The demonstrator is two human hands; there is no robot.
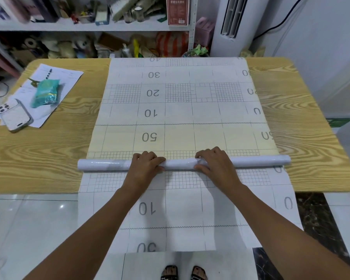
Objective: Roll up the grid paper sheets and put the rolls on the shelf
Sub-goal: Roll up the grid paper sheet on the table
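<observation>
- Gripping a partly wound white roll [180, 163] at its middle, a person's left hand [146, 165] and right hand [214, 161] sit side by side, fingers curled over the far side and thumbs tucked against the near side.
- The roll lies crosswise on the wood-grain table [38, 154], close to its near edge, both ends jutting past the hands.
- Beyond the roll, the grid paper sheet [180, 102] runs flat to the table's far edge, with upside-down numerals 50, 10, 20 and 30 printed down its centre.
- On the near side of the roll, more gridded paper drapes off the table toward the floor, marked 10 and 50, between the person's 2 forearms.
- At the table's left end, a phone [14, 116] in a pale case and a teal packet [46, 93] rest on printed papers [69, 77].
- Behind the table, a cluttered shelf [79, 27] holds a red box [178, 11]; a white air unit [230, 19] stands to its right.
- 2 sandalled feet [170, 272] show at the bottom edge.
</observation>
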